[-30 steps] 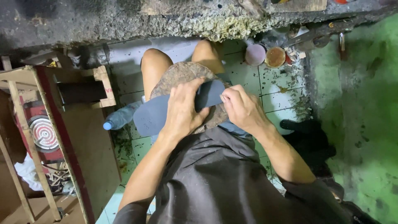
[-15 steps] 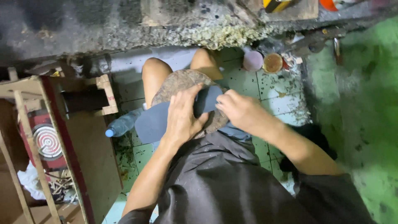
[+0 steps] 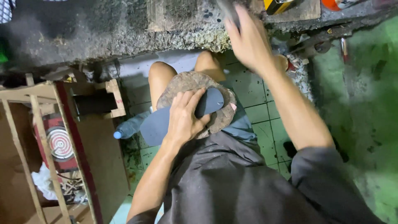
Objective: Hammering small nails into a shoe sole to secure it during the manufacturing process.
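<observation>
Nearest the camera, above the dark grey shirt [image 3: 232, 182], the left hand [image 3: 184, 118] lies palm down across a flat, dark blue-grey sole-shaped sheet [image 3: 154, 125]. Its fingers are spread and pressing, a flat hold rather than a clenched grip. The sheet rests on a rounded, rough brown block [image 3: 182, 81] that sits on the person's lap, and its long end sticks out past the block toward the person's left. Just beyond that end, a clear plastic bottle with a blue cap [image 3: 126, 129] lies on the green tiled floor [image 3: 257, 112].

Farther off, the right hand [image 3: 248, 39] is raised to the near edge of the rough grey concrete worktop [image 3: 103, 29]. It is blurred, and its fingers are at a dark grey object [image 3: 228, 10]. Whether its grip has closed on that object I cannot tell.

This looks like a pause in working the sheet: one hand pins it while the other is at the worktop. Any further work on the sheet calls for the left hand to hold it flat on the block.
</observation>
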